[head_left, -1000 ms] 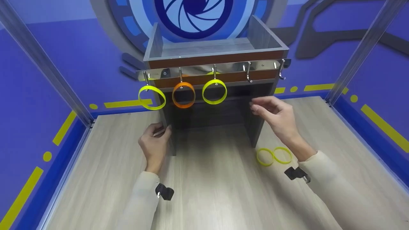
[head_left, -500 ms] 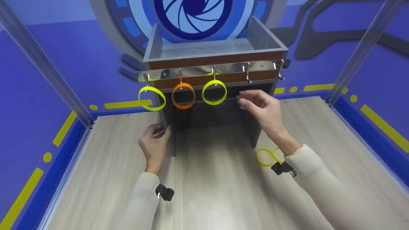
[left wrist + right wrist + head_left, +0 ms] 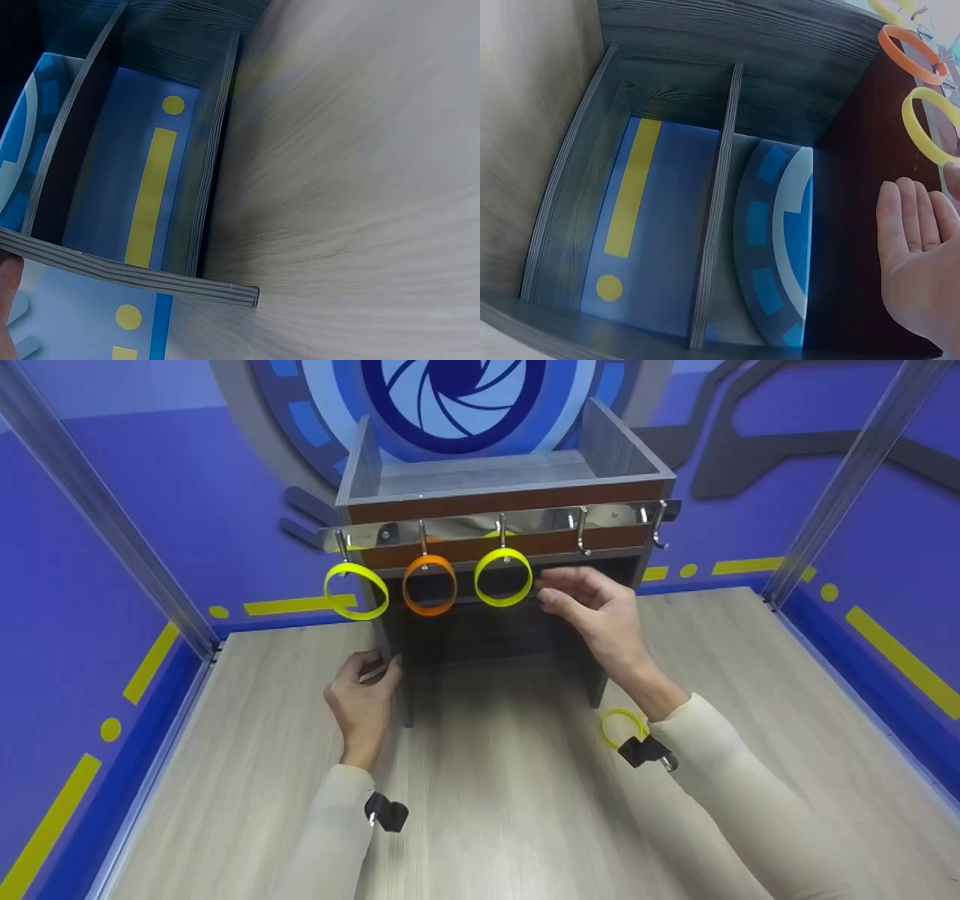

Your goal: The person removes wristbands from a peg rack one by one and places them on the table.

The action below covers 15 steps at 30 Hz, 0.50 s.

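Observation:
A grey wooden shelf unit (image 3: 510, 497) carries a metal hook rail (image 3: 469, 524) on its front. Three rubber wristbands hang from its left hooks: a yellow wristband (image 3: 358, 616), an orange wristband (image 3: 431, 612) and another yellow wristband (image 3: 504, 603). My right hand (image 3: 600, 611) is just right of that last yellow one, fingertips close to its edge; whether they touch it I cannot tell. Its fingers look fairly straight in the right wrist view. Loosely bent, my left hand (image 3: 362, 701) rests against the unit's left side panel (image 3: 396, 690); its far fingers are partly hidden.
The fourth hook (image 3: 583, 531) and fifth hook (image 3: 661, 523) hold nothing. On the wooden table (image 3: 480, 825), a yellow wristband (image 3: 604, 726) lies partly under my right wrist's camera. Blue printed walls with metal posts (image 3: 844, 480) enclose the table.
My right hand has moved left from the unit's right side to beside the third hanging wristband. Its forearm now covers one of the two wristbands on the table. My left hand stays put.

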Available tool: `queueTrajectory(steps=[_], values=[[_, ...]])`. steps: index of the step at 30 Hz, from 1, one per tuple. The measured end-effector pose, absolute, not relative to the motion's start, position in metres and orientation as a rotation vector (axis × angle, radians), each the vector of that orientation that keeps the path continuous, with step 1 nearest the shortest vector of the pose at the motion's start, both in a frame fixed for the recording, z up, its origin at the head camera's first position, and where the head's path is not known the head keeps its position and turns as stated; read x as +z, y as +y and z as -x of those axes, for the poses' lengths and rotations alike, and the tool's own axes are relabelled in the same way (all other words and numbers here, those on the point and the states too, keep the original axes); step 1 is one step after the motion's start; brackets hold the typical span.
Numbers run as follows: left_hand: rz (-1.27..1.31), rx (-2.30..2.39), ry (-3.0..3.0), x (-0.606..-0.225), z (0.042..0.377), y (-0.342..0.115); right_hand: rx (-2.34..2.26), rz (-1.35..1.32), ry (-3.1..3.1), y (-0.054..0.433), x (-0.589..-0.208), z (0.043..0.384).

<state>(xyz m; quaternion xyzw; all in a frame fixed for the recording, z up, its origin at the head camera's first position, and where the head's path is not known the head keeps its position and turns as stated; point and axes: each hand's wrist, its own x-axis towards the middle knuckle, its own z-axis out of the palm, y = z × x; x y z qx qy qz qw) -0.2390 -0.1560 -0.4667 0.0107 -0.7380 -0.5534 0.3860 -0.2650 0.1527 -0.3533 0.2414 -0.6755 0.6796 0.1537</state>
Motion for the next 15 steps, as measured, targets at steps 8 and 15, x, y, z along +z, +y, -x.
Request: queueTrajectory(steps=[8, 15], values=[[-0.038, -1.418, -1.891, -0.467, 0.239, -0.156, 1.929, -0.724, -1.941, 0.145, -0.350, 0.264], [-0.044, -1.412, -1.896, -0.466, 0.238, -0.156, 1.967, -0.708, -1.919, 0.141, -0.348, 0.264]])
